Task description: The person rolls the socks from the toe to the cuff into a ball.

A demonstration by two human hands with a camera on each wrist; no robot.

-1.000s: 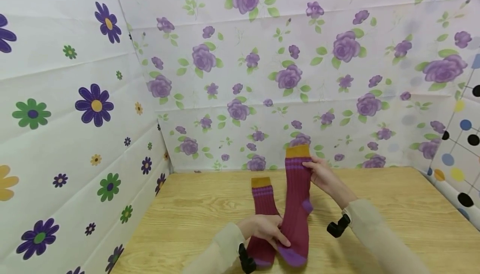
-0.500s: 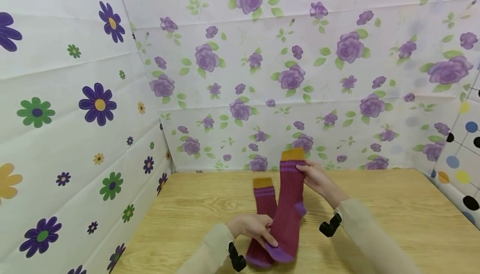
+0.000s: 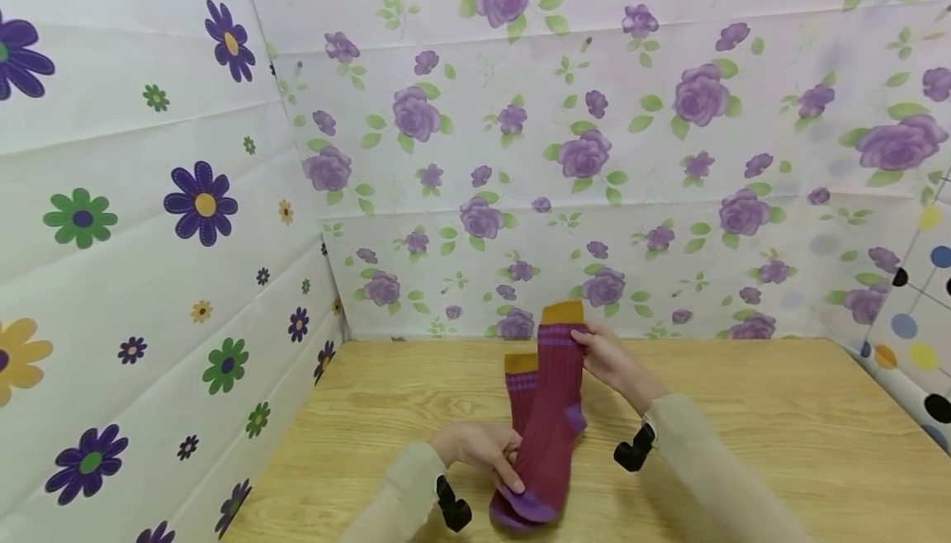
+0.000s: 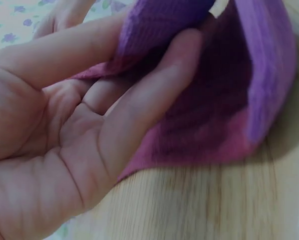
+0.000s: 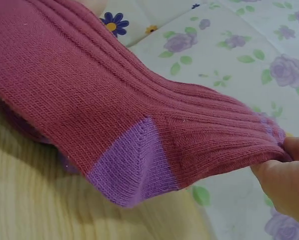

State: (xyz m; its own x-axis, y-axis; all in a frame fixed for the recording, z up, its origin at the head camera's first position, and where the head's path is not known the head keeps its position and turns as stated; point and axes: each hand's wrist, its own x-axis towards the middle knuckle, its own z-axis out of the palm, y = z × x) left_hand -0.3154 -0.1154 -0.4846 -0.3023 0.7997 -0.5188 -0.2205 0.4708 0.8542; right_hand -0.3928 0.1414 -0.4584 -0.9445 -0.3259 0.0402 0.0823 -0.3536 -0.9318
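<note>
A maroon ribbed sock (image 3: 548,423) with a mustard cuff, purple stripes and a purple heel and toe is held tilted over a matching sock (image 3: 522,394). Near the toe, my left hand (image 3: 481,450) pinches the upper sock between thumb and fingers. Below the mustard cuff, my right hand (image 3: 611,361) grips its edge. The right wrist view shows the purple heel (image 5: 137,167) and the ribbed leg stretched toward the fingertips. Much of the lower sock, lying on the table, is hidden beneath the upper one; its cuff and toe edge show.
The light wood table (image 3: 713,436) runs back to a white sheet with purple roses (image 3: 583,155). A daisy-patterned sheet (image 3: 149,295) stands along the left, a dotted one (image 3: 921,312) along the right. Each wrist wears a small black camera (image 3: 634,448).
Both hands have carried the upper sock leftward, and its cuff has dropped slightly. It now overlaps the lower sock, which stood largely beside it a second ago. The head view has shifted a little.
</note>
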